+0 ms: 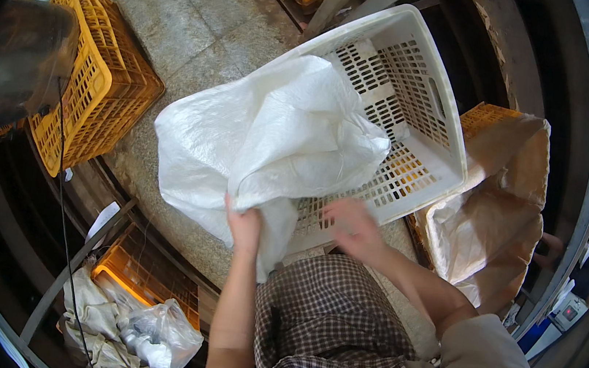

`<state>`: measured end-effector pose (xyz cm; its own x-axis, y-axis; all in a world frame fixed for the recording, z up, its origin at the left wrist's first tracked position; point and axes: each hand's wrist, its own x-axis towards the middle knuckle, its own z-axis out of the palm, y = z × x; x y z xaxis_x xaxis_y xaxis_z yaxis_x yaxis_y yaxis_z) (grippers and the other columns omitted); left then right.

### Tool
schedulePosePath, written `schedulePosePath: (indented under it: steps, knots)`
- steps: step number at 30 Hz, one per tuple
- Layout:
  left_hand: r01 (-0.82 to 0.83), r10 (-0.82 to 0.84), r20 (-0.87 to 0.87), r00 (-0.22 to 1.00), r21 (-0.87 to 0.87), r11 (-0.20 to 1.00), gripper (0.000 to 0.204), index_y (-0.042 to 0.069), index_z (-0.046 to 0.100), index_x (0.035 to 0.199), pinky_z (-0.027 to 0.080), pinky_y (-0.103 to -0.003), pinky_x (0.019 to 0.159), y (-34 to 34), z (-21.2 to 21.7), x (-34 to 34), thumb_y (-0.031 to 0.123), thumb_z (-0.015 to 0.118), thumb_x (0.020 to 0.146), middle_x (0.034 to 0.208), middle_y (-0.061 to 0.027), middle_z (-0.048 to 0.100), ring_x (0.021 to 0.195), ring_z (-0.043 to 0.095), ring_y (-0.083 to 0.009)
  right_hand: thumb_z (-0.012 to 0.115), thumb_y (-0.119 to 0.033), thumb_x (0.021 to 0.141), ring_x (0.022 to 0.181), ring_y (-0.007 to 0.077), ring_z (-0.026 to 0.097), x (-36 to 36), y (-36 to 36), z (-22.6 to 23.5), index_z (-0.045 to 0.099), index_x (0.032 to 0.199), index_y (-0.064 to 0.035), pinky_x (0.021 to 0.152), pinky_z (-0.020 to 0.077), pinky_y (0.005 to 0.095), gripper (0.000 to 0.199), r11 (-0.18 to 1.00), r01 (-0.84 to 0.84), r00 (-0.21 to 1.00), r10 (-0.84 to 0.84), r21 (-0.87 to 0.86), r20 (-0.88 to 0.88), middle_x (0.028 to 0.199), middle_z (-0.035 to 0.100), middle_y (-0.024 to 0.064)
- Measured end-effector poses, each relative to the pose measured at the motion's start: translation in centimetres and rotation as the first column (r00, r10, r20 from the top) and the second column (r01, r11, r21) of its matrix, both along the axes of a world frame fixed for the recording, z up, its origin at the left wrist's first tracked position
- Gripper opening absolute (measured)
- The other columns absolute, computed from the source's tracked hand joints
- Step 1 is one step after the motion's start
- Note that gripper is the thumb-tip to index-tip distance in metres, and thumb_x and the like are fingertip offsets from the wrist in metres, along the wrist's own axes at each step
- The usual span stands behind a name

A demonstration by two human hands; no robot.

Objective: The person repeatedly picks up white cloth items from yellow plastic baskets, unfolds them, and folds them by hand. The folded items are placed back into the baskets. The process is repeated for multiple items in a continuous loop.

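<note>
A large white woven plastic sack (pixel 293 132) is draped over the left end of a white slotted plastic basket (pixel 433 105). Its lower edge hangs down over the near rim. My left hand (pixel 243 228) grips that near edge with the thumb pointing up, and folds of the sack hide some of the fingers. My right hand (pixel 351 228) is above the basket's near side, to the right of the sack and apart from it. Motion smears its fingers. The right half of the basket's slotted floor shows uncovered.
Stacked yellow crates (pixel 94 78) stand at the left. A lined yellow crate (pixel 489 215) sits right of the basket. At the lower left are an orange crate (pixel 151 269) and plastic bags (pixel 158 340). A thin black cable (pixel 63 214) and metal rails surround the concrete floor (pixel 183 16).
</note>
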<state>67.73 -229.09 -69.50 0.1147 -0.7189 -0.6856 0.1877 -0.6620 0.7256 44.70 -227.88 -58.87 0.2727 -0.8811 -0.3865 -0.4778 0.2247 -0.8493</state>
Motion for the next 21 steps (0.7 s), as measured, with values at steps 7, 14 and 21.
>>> schedulePosePath:
  steps: [7, 14, 21]
  knots:
    - [-0.145, 0.171, -0.197, 0.965, 0.139, 0.98, 0.048, 0.0, 0.039, 0.129, 0.051, -0.039, 0.086, -0.2, 9.9, 6.0, 0.033, 0.037, 0.094, 0.122, -0.0206, 0.049, 0.104, 0.056, -0.0284, 0.073, -0.022, 0.07, 0.13, 0.037, 0.024, -6.0, 2.9, -10.3, 0.034, 0.133, -0.0124, 0.095, 0.029, 0.0562, 0.076, 0.983, 0.109, 0.604, 0.053, 0.148, -0.795, 0.141, 0.029, 0.0174]
    - [-0.48, 0.527, -0.161, 0.835, 0.257, 0.839, 0.049, 0.0, 0.041, 0.128, 0.048, -0.042, 0.088, 1.1, 12.6, 11.7, 0.034, 0.04, 0.093, 0.119, -0.018, 0.052, 0.105, 0.055, -0.0303, 0.063, -0.021, 0.08, 0.11, 0.0245, 0.053, -6.5, -2.0, -13.3, 0.063, 0.111, -0.008, 0.087, 0.0419, 0.0411, 0.033, 0.764, -0.088, 0.97, 0.212, 0.64, -0.12, 0.112, 0.061, 0.0125]
    - [0.102, -0.18, 0.526, 0.831, 0.174, 0.979, 0.04, 0.003, 0.046, 0.126, 0.033, -0.041, 0.1, -1.2, -3.5, 9.0, 0.008, 0.037, 0.087, 0.131, -0.0144, 0.043, 0.12, 0.041, -0.0267, 0.053, -0.018, 0.088, 0.091, 0.0188, 0.061, -20.0, -0.3, 7.7, 0.056, 0.113, 0.0014, 0.078, 0.0514, 0.0312, 0.032, 0.724, 0.534, 0.747, -0.646, 0.436, 0.158, 0.105, 0.062, 0.0112]
